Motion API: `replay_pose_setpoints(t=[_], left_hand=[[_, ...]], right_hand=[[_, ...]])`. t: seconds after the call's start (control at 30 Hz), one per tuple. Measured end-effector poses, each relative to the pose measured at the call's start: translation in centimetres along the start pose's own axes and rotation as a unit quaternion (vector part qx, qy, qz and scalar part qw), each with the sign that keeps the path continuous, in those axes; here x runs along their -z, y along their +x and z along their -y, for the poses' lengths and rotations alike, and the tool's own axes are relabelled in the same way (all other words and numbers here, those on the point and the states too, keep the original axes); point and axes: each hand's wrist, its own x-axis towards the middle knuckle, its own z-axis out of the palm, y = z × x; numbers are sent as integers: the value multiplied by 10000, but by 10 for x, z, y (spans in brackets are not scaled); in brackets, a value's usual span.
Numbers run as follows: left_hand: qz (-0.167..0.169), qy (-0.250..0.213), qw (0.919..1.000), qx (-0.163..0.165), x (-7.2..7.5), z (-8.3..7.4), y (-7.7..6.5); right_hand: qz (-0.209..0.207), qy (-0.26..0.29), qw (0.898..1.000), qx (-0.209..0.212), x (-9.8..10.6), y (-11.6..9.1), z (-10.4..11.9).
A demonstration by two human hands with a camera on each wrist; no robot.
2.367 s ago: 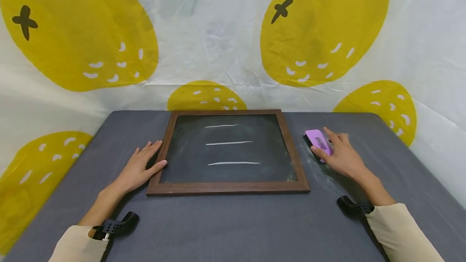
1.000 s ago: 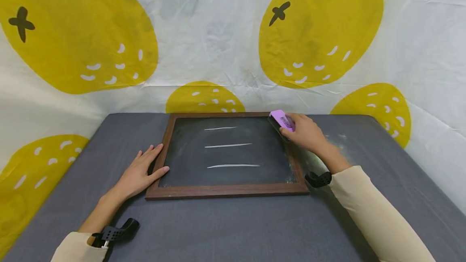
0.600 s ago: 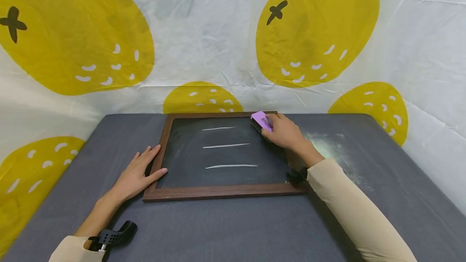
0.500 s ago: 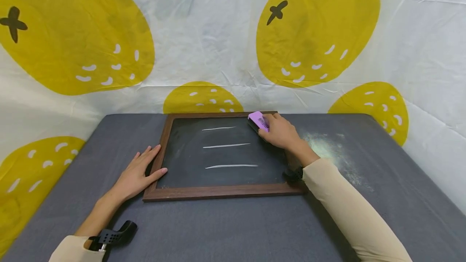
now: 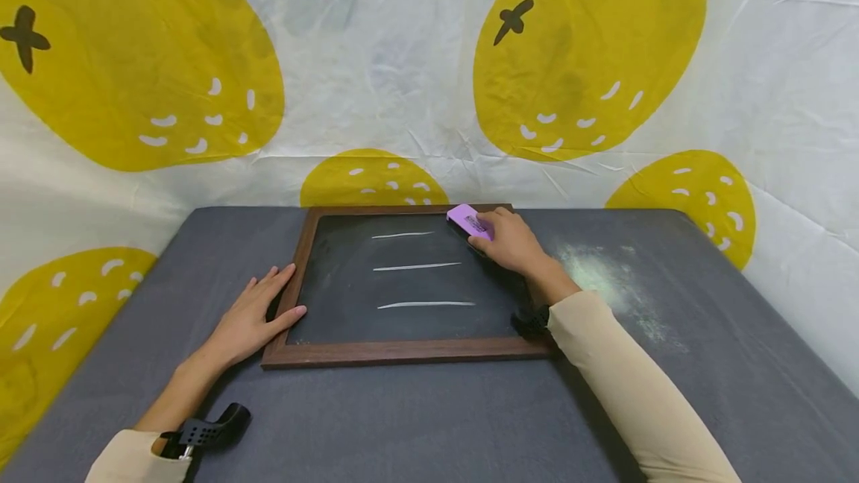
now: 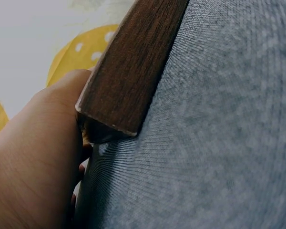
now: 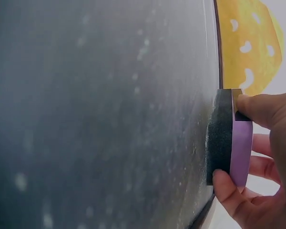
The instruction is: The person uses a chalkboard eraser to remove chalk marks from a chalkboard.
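A chalkboard (image 5: 416, 285) in a brown wooden frame lies on the grey table, with three white chalk lines drawn across it. My left hand (image 5: 248, 323) rests on the frame's left side, fingers spread and thumb over the edge. In the left wrist view the wooden frame (image 6: 128, 67) runs beside that hand. My right hand (image 5: 513, 244) grips a purple chalkboard eraser (image 5: 467, 221) at the board's upper right, right of the top line. In the right wrist view the eraser's dark felt (image 7: 220, 138) faces the board, thumb and fingers on opposite sides.
Pale chalk dust (image 5: 604, 278) marks the grey table (image 5: 403, 423) right of the board. A white cloth with yellow fruit shapes (image 5: 590, 58) hangs behind the table. Each wrist wears a black strap mount (image 5: 211, 427).
My right hand has taken hold of the eraser from the table, brought it over the board and slid it left towards the top chalk line. The left hand stays on the frame.
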Motion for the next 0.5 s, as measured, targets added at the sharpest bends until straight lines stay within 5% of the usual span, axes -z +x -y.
replay_pose_setpoints(t=[0.5], left_hand=[[56, 40, 10000, -67, 4, 12, 11]], right_hand=[[-37, -8, 9991, 425, 0, 16, 0]])
